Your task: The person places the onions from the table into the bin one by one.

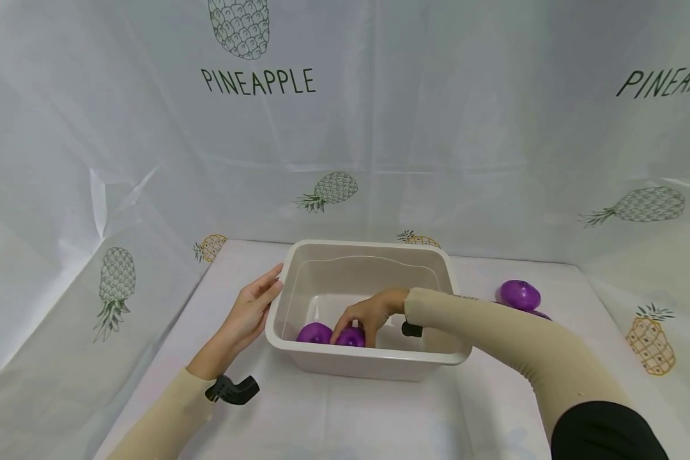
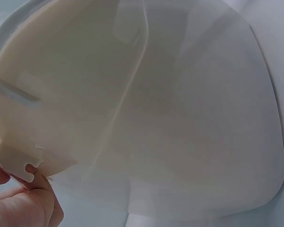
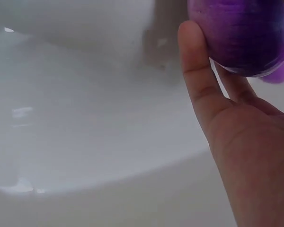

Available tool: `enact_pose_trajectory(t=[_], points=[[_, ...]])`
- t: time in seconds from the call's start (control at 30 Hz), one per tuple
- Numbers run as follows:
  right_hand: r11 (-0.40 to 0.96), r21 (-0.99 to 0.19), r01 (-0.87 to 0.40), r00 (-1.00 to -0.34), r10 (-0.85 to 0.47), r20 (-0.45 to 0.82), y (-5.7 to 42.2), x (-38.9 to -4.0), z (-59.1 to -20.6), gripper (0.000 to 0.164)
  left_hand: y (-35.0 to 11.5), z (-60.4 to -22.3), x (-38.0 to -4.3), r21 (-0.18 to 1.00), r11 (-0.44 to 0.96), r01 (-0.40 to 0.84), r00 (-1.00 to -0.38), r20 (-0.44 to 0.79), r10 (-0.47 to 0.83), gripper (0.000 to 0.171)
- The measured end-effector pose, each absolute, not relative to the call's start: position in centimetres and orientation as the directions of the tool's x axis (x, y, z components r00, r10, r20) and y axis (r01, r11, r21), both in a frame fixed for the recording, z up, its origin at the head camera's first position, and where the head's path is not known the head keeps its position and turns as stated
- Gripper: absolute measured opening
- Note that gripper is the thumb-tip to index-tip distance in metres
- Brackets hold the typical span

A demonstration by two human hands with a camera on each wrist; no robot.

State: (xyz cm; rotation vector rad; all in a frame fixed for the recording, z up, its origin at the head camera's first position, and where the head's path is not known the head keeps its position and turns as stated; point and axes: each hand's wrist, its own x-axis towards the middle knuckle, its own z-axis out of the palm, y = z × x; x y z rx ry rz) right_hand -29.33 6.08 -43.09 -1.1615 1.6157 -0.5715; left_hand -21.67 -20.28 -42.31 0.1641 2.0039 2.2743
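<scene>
Inside a cream plastic bin (image 1: 374, 367), my right hand (image 1: 374, 313) grips a shiny purple onion (image 1: 352, 337) between thumb and fingers, low by the near wall. In the right wrist view the fingers (image 3: 196, 61) curve round the onion (image 3: 246, 38), whose far side is out of frame. Another purple onion (image 1: 314, 333) lies just left of it in the bin. On the outside, my left hand (image 1: 247, 313) touches the bin's left rim with fairly straight fingers. The left wrist view shows this hand (image 2: 28, 205) at the rim edge, beside the outer wall (image 2: 180, 132).
More purple onions (image 1: 519, 295) sit on the white-covered table (image 1: 374, 421) to the right, partly behind my right sleeve. A white curtain (image 1: 437, 128) printed with pineapples rises behind the table and along both sides.
</scene>
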Motion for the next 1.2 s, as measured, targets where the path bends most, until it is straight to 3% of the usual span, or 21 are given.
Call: enact_pose_trajectory(t=[0.7, 0.97, 1.2], points=[[0.328, -0.792, -0.515, 0.036, -0.915, -0.402, 6.3, -29.1, -43.4, 0.071, -20.1, -42.0, -21.4, 0.992, -0.124, -0.01, -0.987, 0.01, 0.163, 0.054], [0.352, -0.774, -0.526, -0.005, -0.912, -0.411, 6.6, -29.5, -41.7, 0.072, -20.2, -42.0, -21.4, 0.994, -0.107, -0.009, -0.987, 0.008, 0.162, 0.054], [0.47, -0.731, -0.494, -0.158, -0.876, -0.456, 8.0, -29.7, -37.9, 0.072, -20.2, -41.9, -21.3, 0.995, -0.099, -0.012, -0.986, 0.005, 0.164, 0.055]])
